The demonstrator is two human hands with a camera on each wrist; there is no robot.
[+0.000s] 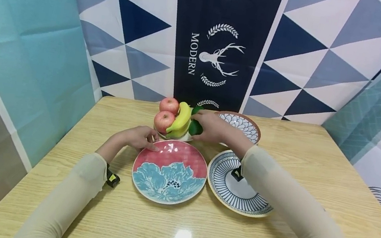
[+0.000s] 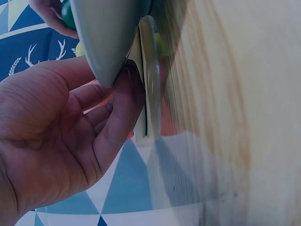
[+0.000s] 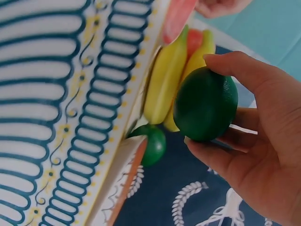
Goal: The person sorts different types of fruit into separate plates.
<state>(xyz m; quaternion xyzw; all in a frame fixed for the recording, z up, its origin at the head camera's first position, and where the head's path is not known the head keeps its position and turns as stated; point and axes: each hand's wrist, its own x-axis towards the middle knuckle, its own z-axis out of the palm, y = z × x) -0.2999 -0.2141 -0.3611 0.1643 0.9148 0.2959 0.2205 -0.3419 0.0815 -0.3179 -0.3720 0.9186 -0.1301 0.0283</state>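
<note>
My left hand (image 1: 140,137) pinches the left back rim of a round plate (image 1: 168,176) with a pink top and a big blue flower. In the left wrist view the thumb lies over the plate's rim (image 2: 106,42) and the fingers curl beneath it. My right hand (image 1: 211,126) holds a dark green oval fruit (image 3: 204,103) between thumb and fingertips, close beside the bananas (image 1: 181,119). Behind it lies a second green fruit (image 1: 197,110). Two red apples (image 1: 164,121) sit left of the bananas, on a pale plate (image 1: 186,137) mostly hidden by the fruit.
To the right, a blue-and-white striped plate (image 1: 239,189) lies under my right forearm. Behind that is a brown-rimmed plate (image 1: 254,131) with a scalloped pattern. All stand on a wooden table (image 1: 143,228), with a patterned cloth (image 1: 145,28) hanging along its back edge.
</note>
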